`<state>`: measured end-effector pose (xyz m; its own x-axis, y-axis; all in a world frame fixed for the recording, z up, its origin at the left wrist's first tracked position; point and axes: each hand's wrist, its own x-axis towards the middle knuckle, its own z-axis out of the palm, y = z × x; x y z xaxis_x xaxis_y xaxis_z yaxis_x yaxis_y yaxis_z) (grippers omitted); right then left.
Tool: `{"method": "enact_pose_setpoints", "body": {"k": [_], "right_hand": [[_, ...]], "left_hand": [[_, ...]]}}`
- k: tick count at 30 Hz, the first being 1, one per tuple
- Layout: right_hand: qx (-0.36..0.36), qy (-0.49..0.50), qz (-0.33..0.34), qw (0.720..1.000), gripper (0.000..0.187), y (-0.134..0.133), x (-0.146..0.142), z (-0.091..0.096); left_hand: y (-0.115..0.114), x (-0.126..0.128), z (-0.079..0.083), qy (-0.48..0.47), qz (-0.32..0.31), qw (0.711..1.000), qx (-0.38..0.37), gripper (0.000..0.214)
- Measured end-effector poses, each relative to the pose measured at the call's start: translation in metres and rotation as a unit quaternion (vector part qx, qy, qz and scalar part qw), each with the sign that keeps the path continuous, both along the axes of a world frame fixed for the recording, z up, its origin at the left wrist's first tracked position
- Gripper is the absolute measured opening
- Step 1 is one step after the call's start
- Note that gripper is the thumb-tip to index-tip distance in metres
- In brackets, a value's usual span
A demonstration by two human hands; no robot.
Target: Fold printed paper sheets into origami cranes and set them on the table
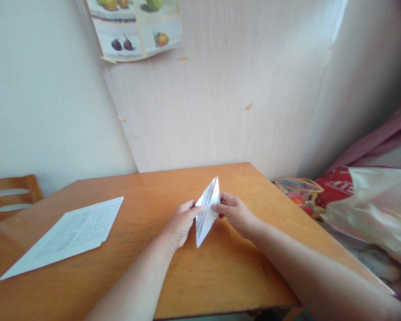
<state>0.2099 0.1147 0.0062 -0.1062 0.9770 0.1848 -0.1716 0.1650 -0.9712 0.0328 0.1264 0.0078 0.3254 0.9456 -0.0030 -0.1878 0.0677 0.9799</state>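
A folded piece of printed white paper (207, 213), shaped like a narrow kite, stands on edge just above the orange wooden table (220, 272). My left hand (180, 223) pinches its left side with thumb and fingers closed on it. My right hand (234, 213) pinches the right side the same way. Both hands meet at the middle of the paper, near the table's centre.
A flat printed sheet (70, 234) lies on the table to the left. A wooden chair back (13, 187) stands at far left. Right of the table are a clear basket (300, 191) and plastic bags (370, 209). A fruit poster (137, 26) hangs on the wall.
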Motion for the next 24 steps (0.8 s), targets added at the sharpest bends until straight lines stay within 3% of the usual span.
{"method": "enact_pose_setpoints", "body": {"k": [9, 15, 21, 24], "right_hand": [[-0.023, -0.007, 0.018, 1.0, 0.02, -0.0021, 0.0008, 0.0004], [-0.033, 0.003, -0.003, 0.999, 0.02, -0.0012, -0.0004, 0.0022], [-0.012, -0.057, -0.067, 0.996, 0.05, 0.0023, 0.0012, -0.0043], [0.016, -0.09, -0.084, 0.992, 0.055, 0.0037, 0.0023, -0.0072]], "left_hand": [[0.0015, -0.0009, -0.0001, -0.017, 0.019, 1.0, -0.017, 0.027], [0.0023, 0.0007, 0.0, -0.052, -0.005, 0.998, -0.017, 0.034], [0.0028, 0.0019, 0.0005, -0.077, 0.001, 0.997, -0.027, 0.036], [0.0036, 0.0006, -0.0006, -0.078, -0.005, 0.996, -0.042, 0.04]]}}
